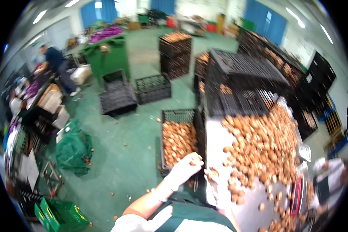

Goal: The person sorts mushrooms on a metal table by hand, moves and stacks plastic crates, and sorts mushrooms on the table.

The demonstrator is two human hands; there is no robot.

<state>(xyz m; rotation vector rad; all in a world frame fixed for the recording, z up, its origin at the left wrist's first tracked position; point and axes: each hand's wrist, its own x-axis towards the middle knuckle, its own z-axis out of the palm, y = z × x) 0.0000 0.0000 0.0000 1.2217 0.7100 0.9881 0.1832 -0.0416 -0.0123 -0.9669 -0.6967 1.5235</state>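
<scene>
My left hand (182, 169), in a white glove, is closed around a brown mushroom (196, 159) near the right rim of a black crate (161, 149). That crate stands on the floor and is filled with brown mushrooms (178, 139). Beside it, at the metal table's left edge, my right hand (214, 183) is also gloved. Its fingers are bent around another brown mushroom (212, 174), somewhat blurred. A large heap of mushrooms (263, 143) spreads over the metal table (217, 143), with loose ones towards the near side.
A tipped black crate (247, 63) rests at the table's far end. Stacked crates (175, 54) and a green bin (108, 56) stand beyond. A green net bag (74, 149) and green basket (60, 214) lie left. One person (58, 63) bends far left; another (330, 181) is at right.
</scene>
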